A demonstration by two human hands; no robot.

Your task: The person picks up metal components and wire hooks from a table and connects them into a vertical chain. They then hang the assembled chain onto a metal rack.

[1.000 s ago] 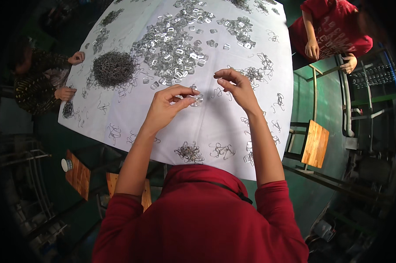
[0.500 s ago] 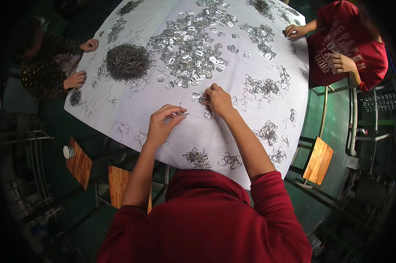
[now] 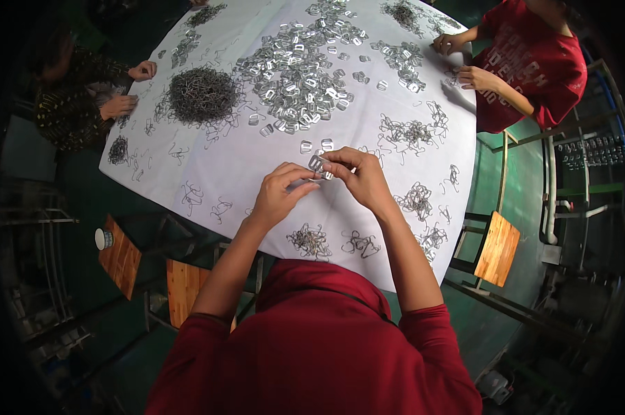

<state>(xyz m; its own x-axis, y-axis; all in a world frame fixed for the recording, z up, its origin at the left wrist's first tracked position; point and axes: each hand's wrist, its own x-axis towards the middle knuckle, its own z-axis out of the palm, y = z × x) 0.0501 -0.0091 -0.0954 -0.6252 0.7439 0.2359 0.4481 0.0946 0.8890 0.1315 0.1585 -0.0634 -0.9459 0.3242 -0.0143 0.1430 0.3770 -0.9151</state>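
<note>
Over the near middle of the table, my left hand (image 3: 278, 192) and my right hand (image 3: 359, 176) almost meet at their fingertips. Pinched in my right fingers is a small flat silver metal buckle (image 3: 316, 163) with a slot, tilted up. My left thumb and forefinger close on a thin bent wire hook (image 3: 317, 180), mostly hidden by the fingers. Whether hook and buckle touch cannot be made out. Just beyond my fingertips a loose metal buckle (image 3: 305, 146) lies flat, and more lie partly behind my right hand.
A white-covered table (image 3: 257, 149) carries a wide heap of buckles (image 3: 299, 86), a dark mound of wire hooks (image 3: 202, 95) and smaller hook clusters (image 3: 309, 241). One person's hands rest at the left edge; another person in red works at the right. Wooden stools (image 3: 498, 249) stand around.
My right hand has lifted a buckle off the table and drawn it nearer. My left hand has moved right with the wire hook to meet it. The person in red has shifted their hands.
</note>
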